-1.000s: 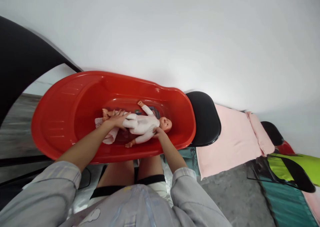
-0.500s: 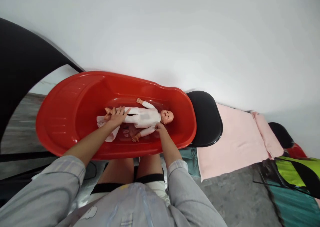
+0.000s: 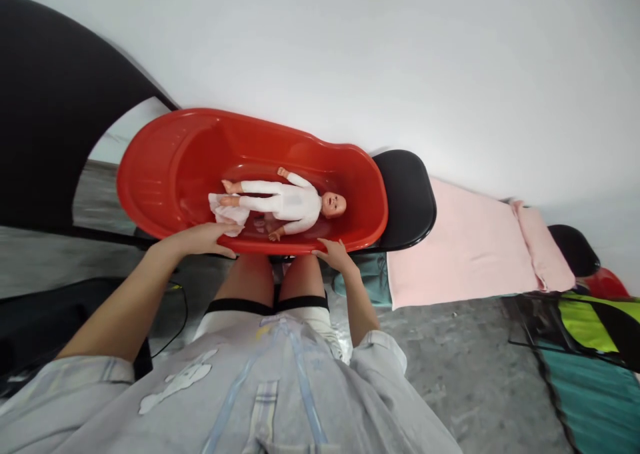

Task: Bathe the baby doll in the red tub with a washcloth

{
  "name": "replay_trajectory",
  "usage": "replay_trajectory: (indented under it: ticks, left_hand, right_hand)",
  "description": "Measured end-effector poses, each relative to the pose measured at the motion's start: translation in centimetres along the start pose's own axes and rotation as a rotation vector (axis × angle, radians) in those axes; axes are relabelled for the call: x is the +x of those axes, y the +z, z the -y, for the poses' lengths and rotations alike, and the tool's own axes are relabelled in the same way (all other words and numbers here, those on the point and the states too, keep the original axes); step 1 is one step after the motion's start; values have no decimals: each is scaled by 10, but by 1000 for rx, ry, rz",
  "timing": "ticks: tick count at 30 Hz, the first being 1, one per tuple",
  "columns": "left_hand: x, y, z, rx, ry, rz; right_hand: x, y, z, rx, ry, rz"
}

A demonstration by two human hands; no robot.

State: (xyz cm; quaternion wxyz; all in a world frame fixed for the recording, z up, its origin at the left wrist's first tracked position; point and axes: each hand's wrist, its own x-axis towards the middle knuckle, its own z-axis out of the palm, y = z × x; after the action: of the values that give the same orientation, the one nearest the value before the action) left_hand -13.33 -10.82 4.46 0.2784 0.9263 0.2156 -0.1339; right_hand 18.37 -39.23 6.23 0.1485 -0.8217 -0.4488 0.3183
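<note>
A bald baby doll (image 3: 300,202) in a white bodysuit lies on its back in a red baby bathtub (image 3: 150,174), head to the right and bare feet to the left. Under its feet is a crumpled pale pink cloth (image 3: 227,215). At the tub's near rim, my left hand (image 3: 207,238) hooks its fingers over the edge with the thumb outside. Farther right along the same rim, my right hand (image 3: 336,254) holds the edge, thumb apart from the fingers. Neither hand touches the doll.
Right of the tub stands a black seat (image 3: 406,201), then a pink mat (image 3: 465,247) with a rolled end. A large black curved panel (image 3: 45,107) rises at left. The white wall (image 3: 400,54) is behind. Green and teal fabric (image 3: 595,394) lies lower right.
Both hands have left the doll, the left from its legs and the right from beside its neck, and moved back to the near rim. My view has shifted too.
</note>
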Motion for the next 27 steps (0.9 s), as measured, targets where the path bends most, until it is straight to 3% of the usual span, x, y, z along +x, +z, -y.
replay_trajectory:
  ticks: [3, 8, 16, 27]
  left_hand:
    - [-21, 7, -23, 201, -85, -4]
    - [-21, 14, -44, 408, -192, -130]
    - [-17, 16, -38, 385, -251, -170]
    - [-22, 9, -56, 301, -159, -193]
  right_hand:
    - [-13, 9, -4, -95, -32, -55]
    - [-10, 17, 0, -98, -40, -139]
    - [-7, 13, -2, -104, -42, -165]
    - [-11, 8, -7, -85, -29, -167]
